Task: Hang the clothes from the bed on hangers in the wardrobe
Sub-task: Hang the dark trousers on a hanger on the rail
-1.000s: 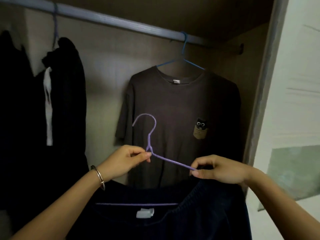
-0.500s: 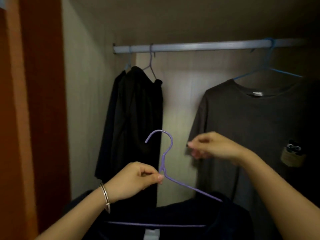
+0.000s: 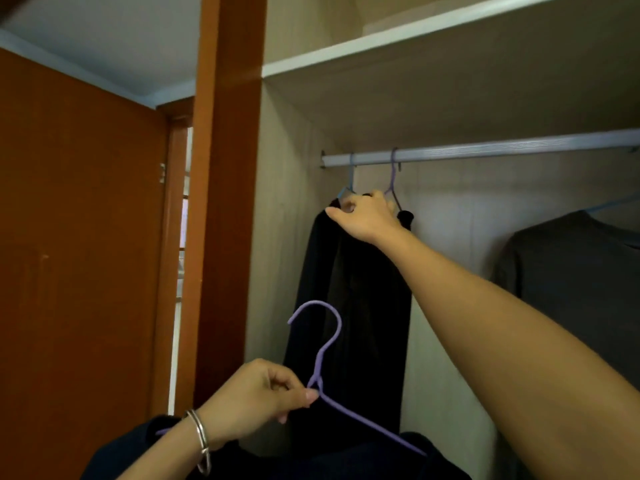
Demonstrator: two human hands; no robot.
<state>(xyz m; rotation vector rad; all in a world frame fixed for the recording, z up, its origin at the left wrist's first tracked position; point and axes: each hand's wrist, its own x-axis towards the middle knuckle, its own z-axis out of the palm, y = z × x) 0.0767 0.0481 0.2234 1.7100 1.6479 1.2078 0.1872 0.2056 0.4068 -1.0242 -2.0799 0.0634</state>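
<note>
My left hand [image 3: 258, 396] pinches the neck of a purple wire hanger [image 3: 320, 372], low in front of me. A dark navy garment [image 3: 311, 462] hangs on that hanger at the bottom edge, mostly cut off. My right hand [image 3: 367, 214] reaches up to the top of the black clothes [image 3: 349, 306] hanging at the left end of the metal rail [image 3: 485, 152]. Its fingers rest on the black fabric between a blue hanger hook [image 3: 350, 174] and a purple hanger hook [image 3: 393, 174]; whether they grip it is unclear.
A grey T-shirt [image 3: 571, 271] hangs further right on a blue hanger. A shelf [image 3: 381, 46] runs above the rail. The orange wardrobe frame post [image 3: 225, 202] and an orange door [image 3: 79, 254] stand to the left. A gap of rail lies between the black clothes and the T-shirt.
My view swung left and up. My right hand let go of the purple hanger's arm and rose to the black clothes at the rail. My left hand kept its hold.
</note>
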